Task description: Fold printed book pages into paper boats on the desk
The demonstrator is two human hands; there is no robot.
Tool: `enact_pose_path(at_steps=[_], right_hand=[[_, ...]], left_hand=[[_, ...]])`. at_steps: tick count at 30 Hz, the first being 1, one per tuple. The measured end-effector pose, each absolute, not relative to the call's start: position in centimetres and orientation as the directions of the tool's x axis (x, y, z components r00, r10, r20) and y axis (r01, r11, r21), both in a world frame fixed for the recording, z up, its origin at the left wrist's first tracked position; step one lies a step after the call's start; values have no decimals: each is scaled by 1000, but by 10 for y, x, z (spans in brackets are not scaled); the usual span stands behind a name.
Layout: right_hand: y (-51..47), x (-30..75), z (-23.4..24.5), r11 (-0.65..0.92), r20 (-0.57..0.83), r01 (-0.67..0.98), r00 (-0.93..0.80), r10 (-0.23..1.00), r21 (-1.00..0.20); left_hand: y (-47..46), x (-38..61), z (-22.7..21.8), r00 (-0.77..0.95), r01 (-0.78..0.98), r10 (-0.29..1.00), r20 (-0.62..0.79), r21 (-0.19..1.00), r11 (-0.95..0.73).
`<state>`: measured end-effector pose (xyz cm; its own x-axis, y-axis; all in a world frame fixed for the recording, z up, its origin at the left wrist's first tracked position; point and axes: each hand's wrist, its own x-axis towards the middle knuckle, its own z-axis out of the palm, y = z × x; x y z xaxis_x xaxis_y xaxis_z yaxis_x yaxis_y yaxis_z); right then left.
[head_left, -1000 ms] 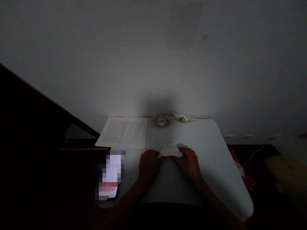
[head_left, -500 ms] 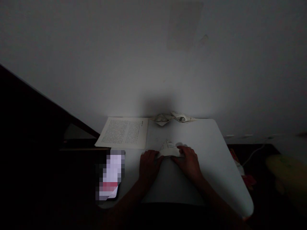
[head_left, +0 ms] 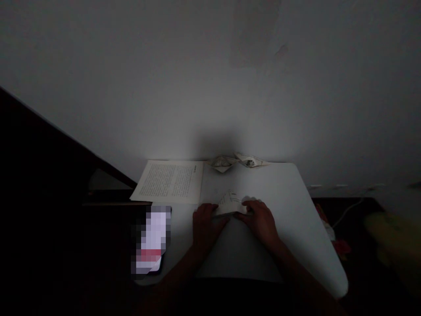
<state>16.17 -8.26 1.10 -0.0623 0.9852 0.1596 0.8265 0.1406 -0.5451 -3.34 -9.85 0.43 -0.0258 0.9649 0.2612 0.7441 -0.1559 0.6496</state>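
Note:
Between my two hands is a folded piece of printed paper (head_left: 231, 202), peaked at the top, close above or on the white table. My left hand (head_left: 206, 224) grips its left corner, fingers on the far side and thumb along the near edge. On the right corner, my right hand (head_left: 259, 219) pinches the paper between thumb and fingers. Two folded paper boats stand at the back by the wall: the left boat (head_left: 222, 163) and the right boat (head_left: 251, 161).
A flat printed sheet (head_left: 169, 182) lies at the back left of the white table (head_left: 279, 184). A lit phone (head_left: 154, 239), its screen blurred out, rests at the left edge. Behind rises a grey wall (head_left: 148, 87). A pale cable (head_left: 348, 210) and a dim yellowish object (head_left: 391, 237) are at right.
My left thumb has shifted slightly right along the paper's near edge. The folded paper looks a little more spread at its base; both hands stay in nearly the same place.

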Motion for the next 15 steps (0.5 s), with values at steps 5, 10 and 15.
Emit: enact_pose_path(at_steps=[5,10,15], right_hand=[[-83,161,12,125,149,830,-51,988,-543],[-83,160,11,117,138,833,-49,989,-541],[-82,160,11,129,162,812,-43,986,-569]], left_hand=[[-95,-26,12,-150,580,966,212,810,-88],[-92,-16,10,-208,438,944,256,887,-145],[-89,-3,2,-285,256,929,235,953,-163]])
